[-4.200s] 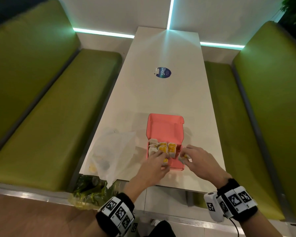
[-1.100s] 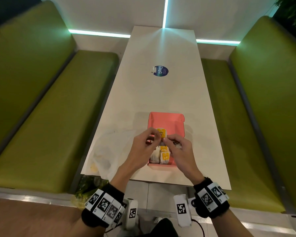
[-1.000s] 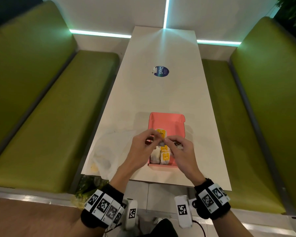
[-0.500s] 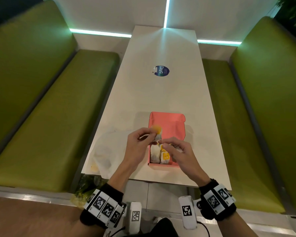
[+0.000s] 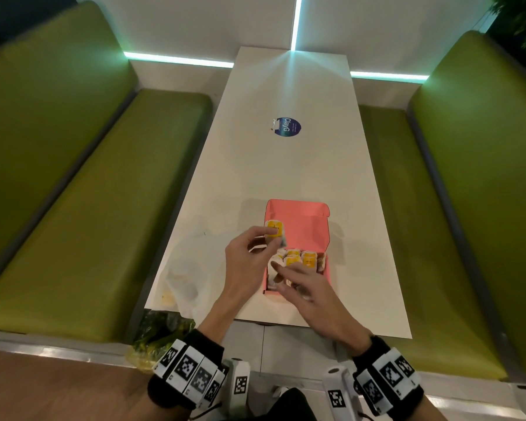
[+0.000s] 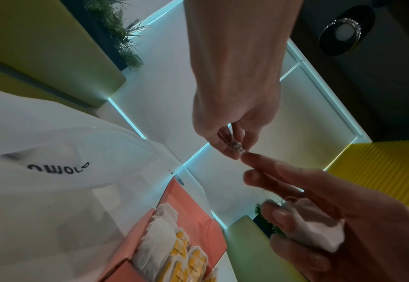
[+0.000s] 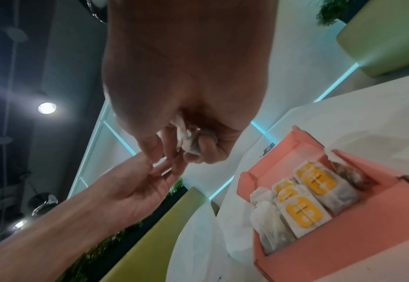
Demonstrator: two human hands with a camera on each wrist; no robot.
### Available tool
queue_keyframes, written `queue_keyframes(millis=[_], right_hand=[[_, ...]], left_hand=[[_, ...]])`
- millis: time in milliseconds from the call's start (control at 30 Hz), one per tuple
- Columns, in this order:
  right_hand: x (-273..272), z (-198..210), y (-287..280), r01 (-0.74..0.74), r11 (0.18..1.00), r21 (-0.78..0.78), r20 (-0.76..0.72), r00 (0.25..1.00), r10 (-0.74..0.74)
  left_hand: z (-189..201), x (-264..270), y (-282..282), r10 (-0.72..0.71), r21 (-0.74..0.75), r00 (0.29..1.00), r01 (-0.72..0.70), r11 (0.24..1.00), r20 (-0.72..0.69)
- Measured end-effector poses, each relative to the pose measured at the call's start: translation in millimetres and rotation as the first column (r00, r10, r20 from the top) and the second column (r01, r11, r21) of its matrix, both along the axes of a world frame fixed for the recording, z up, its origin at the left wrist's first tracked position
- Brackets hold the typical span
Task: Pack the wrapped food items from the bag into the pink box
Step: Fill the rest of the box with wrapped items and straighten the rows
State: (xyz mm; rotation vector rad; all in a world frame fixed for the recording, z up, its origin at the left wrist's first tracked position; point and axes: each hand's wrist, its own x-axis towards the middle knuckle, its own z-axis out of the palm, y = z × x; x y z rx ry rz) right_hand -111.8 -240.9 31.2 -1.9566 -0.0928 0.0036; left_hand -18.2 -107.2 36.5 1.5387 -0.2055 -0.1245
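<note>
The pink box [image 5: 297, 212] lies open near the table's front edge, with several white-wrapped, yellow-labelled food items [image 5: 305, 258] packed in its near half. My left hand [image 5: 246, 256] hovers over the box's left wall and pinches one yellow-labelled wrapped item [image 5: 274, 232]. My right hand [image 5: 312, 294] is low over the box's near end. In the wrist views its curled fingers hold a white wrapped item [image 7: 188, 142] [image 6: 319, 230]. The translucent plastic bag [image 5: 185, 273] lies flat left of the box.
A round blue sticker [image 5: 287, 127] sits mid-table. Green benches [image 5: 88, 214] flank the white table [image 5: 286, 165] on both sides. A bag of greens [image 5: 161, 329] lies below the table's near left corner. The box's raised lid stands behind the packed items.
The hands, together over the box a second ago, have parted. My left hand has moved up and left with the yellow-labelled item. My right hand has dropped to the box's near end.
</note>
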Motion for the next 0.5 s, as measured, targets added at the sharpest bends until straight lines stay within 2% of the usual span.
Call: queue_keyframes(millis=[133, 233, 333, 400, 500], right_hand=[[8, 12, -15, 0.212, 0.976, 0.04, 0.085, 0.973, -0.215], [20, 27, -24, 0.297, 0.953, -0.064, 0.144, 0.948, -0.285], [30, 31, -28, 0.201, 0.96, -0.196, 0.045, 0.98, -0.196], [32, 31, -28, 0.133, 0.959, -0.251, 0.039, 0.991, -0.127], [34, 36, -31, 0.112, 0.96, -0.256, 0.033, 0.994, -0.107]], left_hand=[[-7, -2, 2, -0.06, 0.015, 0.997, 0.06, 0.998, 0.042], [-9, -9, -1, -0.127, -0.004, 0.991, 0.127, 0.992, 0.052], [-13, -17, -2, -0.184, 0.005, 0.982, 0.184, 0.983, 0.048], [-17, -20, -2, -0.222, 0.013, 0.975, 0.222, 0.975, 0.028], [-22, -23, -1, -0.259, 0.019, 0.965, 0.26, 0.965, -0.029]])
